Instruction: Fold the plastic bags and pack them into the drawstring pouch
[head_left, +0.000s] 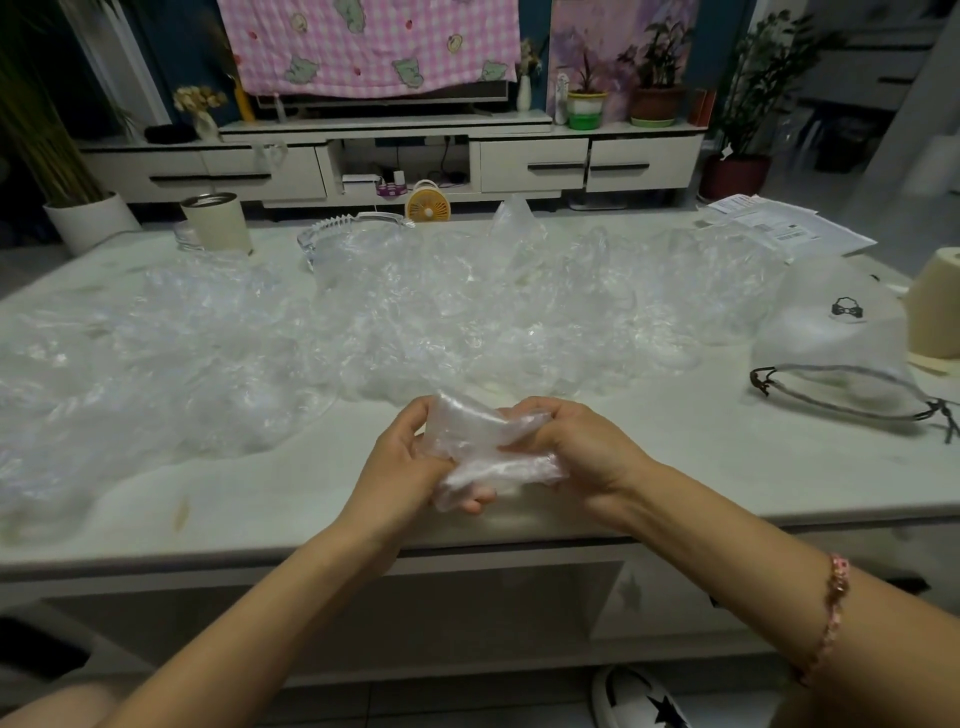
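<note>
Each grip, left hand (397, 460) and right hand (584, 447), pinches the plastic bag (485, 439), long axis seemingly left-right.

No legible words: bow-tie emblem (847, 310) on drawstring pouch (818, 358), printed papers (784, 228) unreadable.

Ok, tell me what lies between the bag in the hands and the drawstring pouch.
Only bare tabletop, in the head view, between the held bag and the drawstring pouch.

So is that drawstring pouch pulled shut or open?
Open: the drawstring pouch lies on the table with its dark cord slack in a wide loop, mouth gaping, not cinched.
</note>
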